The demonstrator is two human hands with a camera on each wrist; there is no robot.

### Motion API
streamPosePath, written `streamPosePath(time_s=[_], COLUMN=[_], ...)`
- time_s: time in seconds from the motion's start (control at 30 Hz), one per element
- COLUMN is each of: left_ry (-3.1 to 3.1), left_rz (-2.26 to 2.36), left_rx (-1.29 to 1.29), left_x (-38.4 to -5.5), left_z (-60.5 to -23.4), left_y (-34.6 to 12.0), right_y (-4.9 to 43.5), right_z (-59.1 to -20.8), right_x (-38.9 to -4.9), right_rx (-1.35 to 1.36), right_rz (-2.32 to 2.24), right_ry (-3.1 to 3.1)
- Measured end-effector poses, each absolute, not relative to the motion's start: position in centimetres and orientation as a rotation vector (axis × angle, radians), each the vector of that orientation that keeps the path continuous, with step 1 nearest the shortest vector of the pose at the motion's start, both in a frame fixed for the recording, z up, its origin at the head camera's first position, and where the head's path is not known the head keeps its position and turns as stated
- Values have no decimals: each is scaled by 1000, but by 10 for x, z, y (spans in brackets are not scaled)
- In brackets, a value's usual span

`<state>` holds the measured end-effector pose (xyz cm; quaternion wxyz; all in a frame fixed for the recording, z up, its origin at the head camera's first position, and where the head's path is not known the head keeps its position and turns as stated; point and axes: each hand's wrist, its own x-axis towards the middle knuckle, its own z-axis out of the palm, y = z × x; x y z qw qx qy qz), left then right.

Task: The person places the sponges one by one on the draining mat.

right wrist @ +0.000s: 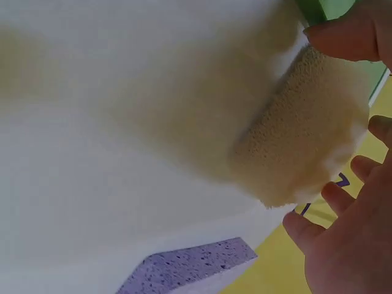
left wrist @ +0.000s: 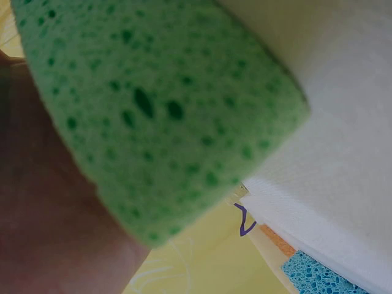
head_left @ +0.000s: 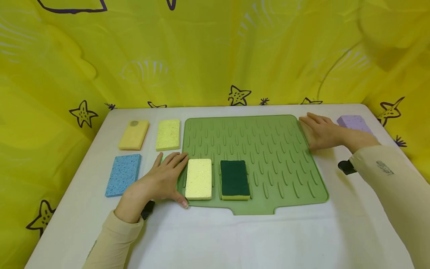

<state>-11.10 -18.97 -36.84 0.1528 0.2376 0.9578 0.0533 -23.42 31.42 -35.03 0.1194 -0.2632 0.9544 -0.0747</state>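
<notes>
A light green ribbed mat (head_left: 268,149) lies on the white table. My left hand (head_left: 162,179) spreads its fingers along the mat's left edge, thumb near the front corner. A green sponge (left wrist: 171,122) sits beneath that hand, mostly hidden in the head view. On the mat, a pale yellow sponge (head_left: 198,179) lies beside the left fingers, and a sponge with a dark green scouring top (head_left: 234,178) is to its right. At the mat's right edge is my right hand (head_left: 324,132), fingers extended. In the right wrist view, a beige sponge (right wrist: 300,122) shows between its thumb and fingers.
Left of the mat lie a yellow-orange sponge (head_left: 134,136), a speckled yellow sponge (head_left: 168,135) and a blue sponge (head_left: 123,175). A purple sponge (head_left: 354,122) is at the far right. A yellow patterned curtain (head_left: 201,56) hangs behind the table.
</notes>
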Motion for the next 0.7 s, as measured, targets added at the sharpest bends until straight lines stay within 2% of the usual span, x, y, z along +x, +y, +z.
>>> streamPosePath(time_s=[0.7], left_ry=[2743], left_rz=[169], left_rx=[677], left_x=[-111], left_z=[-368], left_y=[-189], right_y=[309], right_z=[-339], right_x=[-242], right_rx=[-627], right_rz=[-46], right_ry=[2750])
